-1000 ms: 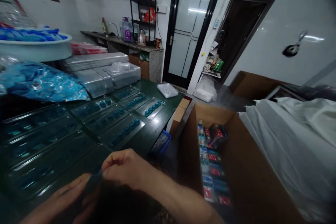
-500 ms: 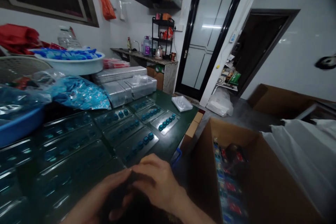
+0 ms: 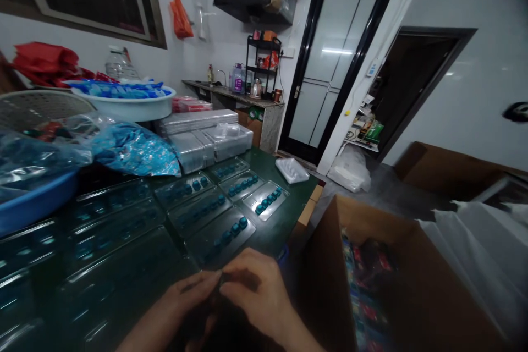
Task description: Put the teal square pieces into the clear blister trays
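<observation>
My left hand (image 3: pixel 187 297) and my right hand (image 3: pixel 258 286) meet at the fingertips over the near edge of the green table (image 3: pixel 264 159). Both are closed, with a small dark item pinched between them that I cannot make out in the shadow. Just beyond them lies a clear plastic tray (image 3: pixel 249 235) holding a row of teal pieces (image 3: pixel 235 229). More such trays cover the table, among them one at the far right with several teal pieces (image 3: pixel 268 199).
A bag with blue contents (image 3: pixel 134 148) and a blue basin (image 3: pixel 45 201) stand at the left. Behind them is a white basin (image 3: pixel 127 107) of blue items. Stacked clear trays (image 3: pixel 192 148) sit at the back. An open cardboard box (image 3: pixel 416 264) of packages is on the right.
The view has shifted slightly, so the room appears lower and farther right. My hands have moved a little to the right in view, and their fingertips are now pinched together.
</observation>
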Available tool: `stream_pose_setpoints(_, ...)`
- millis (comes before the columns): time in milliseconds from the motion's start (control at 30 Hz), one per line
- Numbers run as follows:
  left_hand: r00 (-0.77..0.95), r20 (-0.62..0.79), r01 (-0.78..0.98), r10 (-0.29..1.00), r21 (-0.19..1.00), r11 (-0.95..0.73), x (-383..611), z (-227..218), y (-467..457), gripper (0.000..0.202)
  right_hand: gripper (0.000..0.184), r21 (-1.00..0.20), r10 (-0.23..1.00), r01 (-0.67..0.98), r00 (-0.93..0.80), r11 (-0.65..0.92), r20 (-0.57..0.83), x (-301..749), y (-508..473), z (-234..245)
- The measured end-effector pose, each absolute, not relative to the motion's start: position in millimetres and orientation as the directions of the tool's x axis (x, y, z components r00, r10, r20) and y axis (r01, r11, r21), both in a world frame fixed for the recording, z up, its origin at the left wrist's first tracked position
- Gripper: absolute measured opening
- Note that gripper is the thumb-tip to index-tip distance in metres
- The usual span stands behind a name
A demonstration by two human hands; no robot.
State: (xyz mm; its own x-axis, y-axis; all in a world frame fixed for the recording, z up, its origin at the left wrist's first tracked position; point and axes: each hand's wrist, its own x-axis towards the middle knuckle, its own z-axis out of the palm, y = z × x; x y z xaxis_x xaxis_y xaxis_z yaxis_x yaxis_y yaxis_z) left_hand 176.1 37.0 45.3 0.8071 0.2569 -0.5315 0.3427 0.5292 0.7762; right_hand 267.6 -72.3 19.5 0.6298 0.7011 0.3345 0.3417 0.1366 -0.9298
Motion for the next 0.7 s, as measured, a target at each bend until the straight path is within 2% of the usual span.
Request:
stream_pose_setpoints(200, 0.822, -0.494, 0.305, 0.284, 0.803, 0.513, 172.1, 40.9, 43.2, 0.033, 0.017, -0.917, 0.750, 0.391, 0.581, 0.082, 0.315, 264.4, -67.1, 28.0)
stream_pose_setpoints(467, 0.787, -0.522, 0.321, 0.329, 0.802, 0.504, 154.4, 45.6, 54.2, 0.035, 0.010, -0.947, 0.773, 0.310, 0.578, 0.089, 0.262, 249.6, -52.7, 24.5)
stream_pose_setpoints(600, 0.803, -0.504, 0.242, 0.318, 0.764, 0.598, 145.3, 48.1, 65.0, 0.032, 0.009, -0.976, 0.799, 0.209, 0.575, 0.065, 0.176, 249.6, -39.5, 27.2)
stream_pose_setpoints(700, 0.733, -0.572, 0.186, 0.368, 0.690, 0.700, 133.3, 47.7, 80.2, 0.031, 0.019, -0.983, 0.744, 0.180, 0.653, 0.029, 0.142, 276.0, -20.1, 30.6)
